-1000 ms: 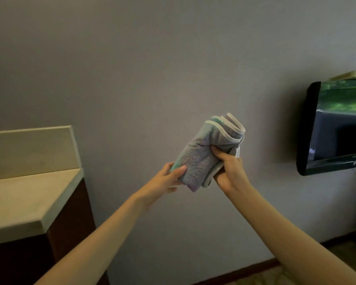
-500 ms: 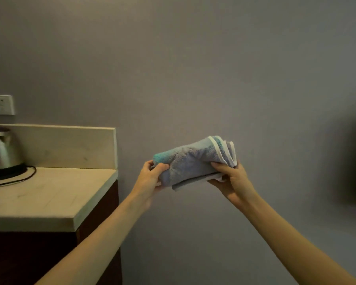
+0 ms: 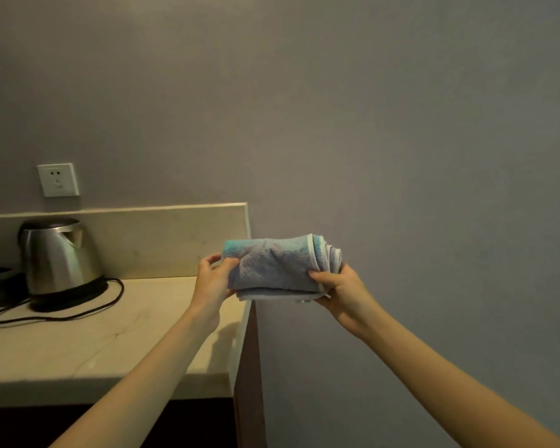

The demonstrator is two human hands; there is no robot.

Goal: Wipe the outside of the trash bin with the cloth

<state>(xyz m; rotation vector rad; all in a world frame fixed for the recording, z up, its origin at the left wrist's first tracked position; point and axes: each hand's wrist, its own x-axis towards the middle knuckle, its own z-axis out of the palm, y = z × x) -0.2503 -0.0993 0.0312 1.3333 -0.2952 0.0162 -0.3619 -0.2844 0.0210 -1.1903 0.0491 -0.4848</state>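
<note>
Grey-blue cloth against a grey wall

The cloth [image 3: 274, 270] is showing grey-blue with a teal patch and white edging; the kettle [image 3: 59, 253] is gleaming silver over a black base, the counter [image 3: 78, 344] is looking cream, the socket [image 3: 58, 179] white.

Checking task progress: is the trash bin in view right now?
No, only the folded cloth held in both hands, a counter with a kettle, and bare wall show.

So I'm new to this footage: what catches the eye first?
A folded cloth held mid-frame between the left hand and right hand, before a bare wall. At left, a steel kettle sits on the counter below a socket.
</note>
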